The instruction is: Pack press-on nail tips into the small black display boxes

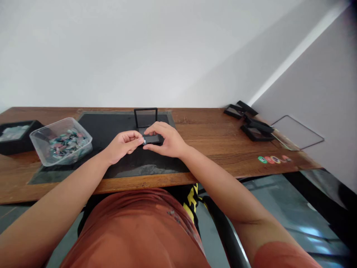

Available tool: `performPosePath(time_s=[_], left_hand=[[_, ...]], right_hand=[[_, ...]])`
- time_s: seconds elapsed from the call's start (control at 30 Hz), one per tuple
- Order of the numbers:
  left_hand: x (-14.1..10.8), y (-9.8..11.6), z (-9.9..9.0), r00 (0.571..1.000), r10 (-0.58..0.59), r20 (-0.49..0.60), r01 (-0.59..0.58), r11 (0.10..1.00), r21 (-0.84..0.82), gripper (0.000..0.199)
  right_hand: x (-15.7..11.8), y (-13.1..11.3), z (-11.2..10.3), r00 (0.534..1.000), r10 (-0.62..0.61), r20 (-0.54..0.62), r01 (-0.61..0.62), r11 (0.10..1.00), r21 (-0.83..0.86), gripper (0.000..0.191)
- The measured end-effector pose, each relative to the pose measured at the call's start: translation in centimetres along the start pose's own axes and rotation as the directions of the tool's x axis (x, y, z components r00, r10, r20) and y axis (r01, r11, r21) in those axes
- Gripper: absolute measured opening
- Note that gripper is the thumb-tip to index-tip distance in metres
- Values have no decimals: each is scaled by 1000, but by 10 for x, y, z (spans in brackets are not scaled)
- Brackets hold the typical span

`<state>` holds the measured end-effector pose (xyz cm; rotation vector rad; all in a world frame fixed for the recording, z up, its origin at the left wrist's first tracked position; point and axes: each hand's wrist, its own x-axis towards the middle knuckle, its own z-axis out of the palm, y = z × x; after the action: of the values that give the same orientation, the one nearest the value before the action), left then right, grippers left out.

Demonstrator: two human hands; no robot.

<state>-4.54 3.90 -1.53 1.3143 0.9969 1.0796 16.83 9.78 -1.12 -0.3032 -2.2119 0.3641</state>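
Black mat point(97, 123) lies on the wooden counter point(206, 137); on it, 1 small black case point(152, 139), its framed lid point(146, 117) standing upright. My left hand point(121, 146) pinches 1 small shiny piece point(144, 141) between thumb and forefinger, at the case's near left corner. My right hand point(170, 141) curves around the case's right side, fingers held wide of the thumb; contact with the case, cannot tell. Left: 1 clear plastic tub point(76, 156) of small coloured pieces point(68, 143), partly over the mat; beside it, 1 black box point(25, 143) with white contents. Far right: black cases point(256, 130) in a loose group, flat coloured discs point(275, 159) near the front edge.
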Motion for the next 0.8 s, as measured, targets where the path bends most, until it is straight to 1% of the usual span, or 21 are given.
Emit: performPosePath(time_s=[0.07, 0.13, 0.27, 0.43, 0.53, 0.7, 0.8], left_hand=[[-1, 0, 0, 1000, -3, 10, 3, 1000, -7, 43], [-1, 1, 0, 1000, -3, 14, 3, 1000, -16, 43], [-2, 4, 2, 1000, 4, 28, -3, 1000, -26, 39], [-4, 6, 3, 999, 4, 53, -2, 999, -37, 37], [-4, 6, 2, 999, 8, 38, -6, 998, -66, 39], [-2, 7, -3, 998, 43, -52, -49, 991, -128, 46], [-2, 6, -6, 996, 53, -76, -63, 988, -139, 45]], right_hand=[[0, 1, 0, 999, -48, -4, 48, 999, 23, 37], [0, 2, 1, 998, -69, -8, 69, 997, 45, 33], [0, 0, 0, 998, -54, -40, 58, 995, 82, 32], [1, -5, -2, 995, -53, -90, 59, 996, 66, 34], [1, -5, -2, 992, -54, -112, 60, 997, 54, 33], [1, -5, -3, 993, 7, -119, 3, 997, 77, 32], [-1, -4, -3, 988, 127, -82, -113, 980, 163, 32]])
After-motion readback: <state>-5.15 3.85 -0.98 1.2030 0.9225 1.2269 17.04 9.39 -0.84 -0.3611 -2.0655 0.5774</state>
